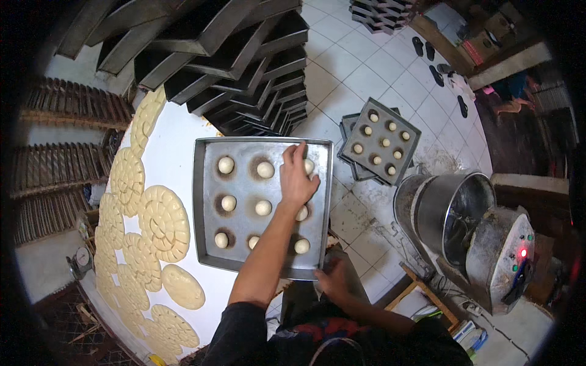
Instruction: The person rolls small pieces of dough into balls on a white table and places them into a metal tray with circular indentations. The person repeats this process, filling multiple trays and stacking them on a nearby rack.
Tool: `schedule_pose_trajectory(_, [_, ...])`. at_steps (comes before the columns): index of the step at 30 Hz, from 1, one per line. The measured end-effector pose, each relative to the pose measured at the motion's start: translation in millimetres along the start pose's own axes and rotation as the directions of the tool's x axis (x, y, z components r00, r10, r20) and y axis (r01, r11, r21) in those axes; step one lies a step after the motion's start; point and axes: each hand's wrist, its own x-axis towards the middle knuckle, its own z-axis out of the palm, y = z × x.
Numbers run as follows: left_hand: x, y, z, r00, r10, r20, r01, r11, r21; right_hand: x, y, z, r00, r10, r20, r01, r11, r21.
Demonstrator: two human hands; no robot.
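A square metal baking tray (245,187) with several round dough balls (263,207) spaced in rows lies before me, overlapping the white table's edge. My left hand (296,176) reaches over its far right part, fingers and thumb spread around a dough ball (309,166) without closing on it. At the tray's near right corner, my right hand (338,278) grips the rim; it is slightly blurred and its fingers are partly hidden. My left forearm covers part of a dough ball in the near row.
Flattened dough rounds (164,223), most scored into pieces, cover the white table (201,327) at left. Stacked metal trays (238,59) rise beyond. A tray of dough balls (379,142) tops a floor stack. A mixing machine with a steel bowl (453,219) stands right.
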Motion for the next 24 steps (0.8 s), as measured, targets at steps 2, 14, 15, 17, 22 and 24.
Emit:
schedule_pose_trajectory(2, [-20, 14, -16, 1.0, 0.01, 0.014, -0.01, 1.0, 0.003, 28, 69, 23, 0.992, 0.123, 0.003, -0.123, 0.992, 0.004])
schedule_pose_trajectory(14, [-173, -78, -167, 0.885, -0.21, -0.415, 0.112, 0.962, -0.248, 16, 129, -193, 0.869, 0.125, -0.478, -0.105, 0.992, 0.068])
schedule_pose_trajectory(15, [-181, -83, -168, 0.856, -0.278, -0.435, 0.161, 0.944, -0.287, 7, 142, -231, 0.837, 0.187, -0.515, -0.103, 0.977, 0.188])
schedule_pose_trajectory(17, [-192, -98, -147, 0.828, -0.337, -0.448, 0.211, 0.928, -0.307, 7, 204, -348, 0.858, 0.253, -0.447, -0.154, 0.957, 0.246])
schedule_pose_trajectory(22, [-196, -98, -69, 0.887, -0.316, -0.338, 0.265, 0.946, -0.187, 23, 37, -341, 0.832, 0.332, -0.444, -0.084, 0.867, 0.491])
schedule_pose_trajectory(24, [-188, -78, -27, 0.853, -0.408, -0.325, 0.446, 0.893, 0.05, 79, 26, -335, 0.835, 0.358, -0.418, -0.08, 0.831, 0.551])
